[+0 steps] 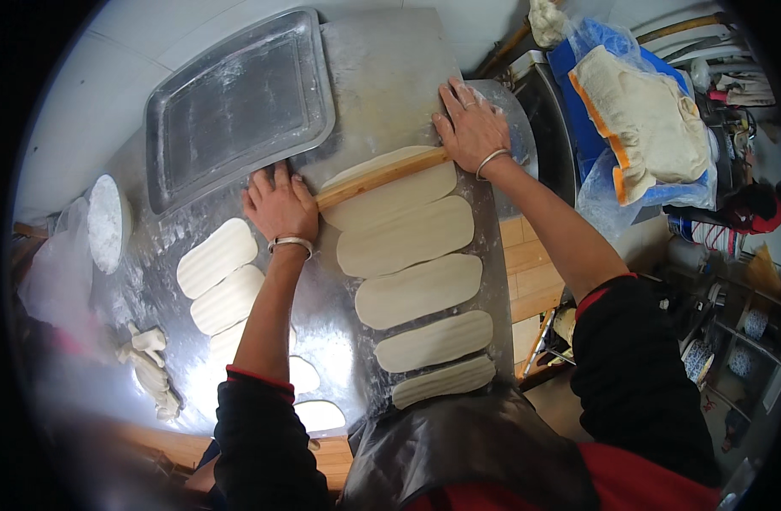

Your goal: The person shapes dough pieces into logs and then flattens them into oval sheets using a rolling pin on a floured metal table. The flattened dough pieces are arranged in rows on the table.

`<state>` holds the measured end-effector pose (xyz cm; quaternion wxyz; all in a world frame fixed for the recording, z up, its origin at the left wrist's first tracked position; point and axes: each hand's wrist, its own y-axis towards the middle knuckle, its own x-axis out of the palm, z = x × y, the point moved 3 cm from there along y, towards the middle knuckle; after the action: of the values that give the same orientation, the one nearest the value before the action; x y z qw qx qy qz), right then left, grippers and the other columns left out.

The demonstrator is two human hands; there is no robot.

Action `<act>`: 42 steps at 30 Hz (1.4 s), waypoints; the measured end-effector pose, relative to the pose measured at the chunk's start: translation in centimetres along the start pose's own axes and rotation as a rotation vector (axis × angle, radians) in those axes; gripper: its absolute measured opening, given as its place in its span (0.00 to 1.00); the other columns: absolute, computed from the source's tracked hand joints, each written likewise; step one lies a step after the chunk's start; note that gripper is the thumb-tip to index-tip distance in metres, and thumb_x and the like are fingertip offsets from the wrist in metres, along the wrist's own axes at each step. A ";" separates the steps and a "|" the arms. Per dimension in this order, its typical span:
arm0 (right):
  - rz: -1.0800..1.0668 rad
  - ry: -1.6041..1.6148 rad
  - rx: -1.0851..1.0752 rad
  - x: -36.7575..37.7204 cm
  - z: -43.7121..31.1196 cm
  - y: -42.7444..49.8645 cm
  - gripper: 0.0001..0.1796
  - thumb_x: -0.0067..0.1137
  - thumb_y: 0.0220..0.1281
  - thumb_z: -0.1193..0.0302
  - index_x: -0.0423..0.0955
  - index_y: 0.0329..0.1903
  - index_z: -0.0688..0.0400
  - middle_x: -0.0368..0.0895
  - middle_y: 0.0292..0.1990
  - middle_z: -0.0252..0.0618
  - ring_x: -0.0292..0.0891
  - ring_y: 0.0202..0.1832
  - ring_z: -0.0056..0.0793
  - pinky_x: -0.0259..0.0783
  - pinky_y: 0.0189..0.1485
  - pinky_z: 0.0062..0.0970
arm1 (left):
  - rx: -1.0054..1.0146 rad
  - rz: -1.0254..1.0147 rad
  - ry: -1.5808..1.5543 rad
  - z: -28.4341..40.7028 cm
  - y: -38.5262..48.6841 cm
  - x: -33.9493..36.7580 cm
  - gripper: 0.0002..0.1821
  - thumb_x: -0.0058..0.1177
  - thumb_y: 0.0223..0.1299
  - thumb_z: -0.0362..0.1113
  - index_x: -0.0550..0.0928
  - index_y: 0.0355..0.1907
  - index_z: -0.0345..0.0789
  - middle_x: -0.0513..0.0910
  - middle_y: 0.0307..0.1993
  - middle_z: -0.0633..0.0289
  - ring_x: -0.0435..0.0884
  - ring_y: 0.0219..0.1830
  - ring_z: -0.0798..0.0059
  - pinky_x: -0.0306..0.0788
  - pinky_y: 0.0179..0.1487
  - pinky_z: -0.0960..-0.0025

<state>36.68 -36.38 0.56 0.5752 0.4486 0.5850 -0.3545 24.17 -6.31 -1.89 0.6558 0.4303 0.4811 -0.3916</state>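
A wooden rolling pin (384,177) lies across a flattened oval of dough (396,198) on the floured metal worktop (390,70). My left hand (282,203) is flat over the pin's left end, fingers stretched forward beside the metal tray. Over its right end rests my right hand (473,124), palm down with fingers spread. Neither hand's fingers curl round the pin; both palms hide its ends. Several flattened dough strips (419,290) form a column toward my body. Shorter ridged dough pieces (216,255) lie left of them, some partly behind my left forearm.
A large metal tray (237,96) occupies the far left. Near the left edge are a bowl of white flour (108,223) and dough scraps (151,377). A cream cloth (652,121) with an orange edge covers something on blue material at the right.
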 end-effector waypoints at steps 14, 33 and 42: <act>0.099 0.054 0.000 -0.2 0.0 -7.1 0.24 0.50 0.70 0.56 0.75 0.63 0.53 0.73 0.66 0.43 0.70 0.65 0.44 0.63 0.64 0.47 | 0.045 -0.094 -0.101 0.4 -5.8 -1.1 0.31 0.35 0.75 0.46 0.65 0.75 0.32 0.58 0.79 0.57 0.53 0.81 0.63 0.41 0.80 0.48; 0.112 0.021 -0.451 -5.9 -5.1 -12.5 0.17 0.63 0.64 0.62 0.76 0.46 0.63 0.75 0.45 0.51 0.71 0.51 0.52 0.70 0.56 0.45 | -0.411 -0.020 -0.566 -10.3 -39.2 -17.4 0.13 0.52 0.68 0.30 0.85 0.52 0.32 0.87 0.45 0.49 0.86 0.47 0.51 0.78 0.52 0.58; 0.206 0.136 -0.538 -3.5 -21.4 -5.3 0.16 0.62 0.65 0.59 0.78 0.43 0.60 0.80 0.43 0.47 0.73 0.54 0.48 0.68 0.60 0.46 | -1.128 0.021 -0.722 -12.5 -60.8 -18.3 0.16 0.53 0.68 0.33 0.84 0.53 0.27 0.89 0.44 0.47 0.89 0.47 0.64 0.79 0.54 0.65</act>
<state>23.95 -18.64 5.34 0.6660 0.3594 0.6466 -0.0957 -40.11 -12.32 2.30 0.9038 -0.1320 0.3585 -0.1932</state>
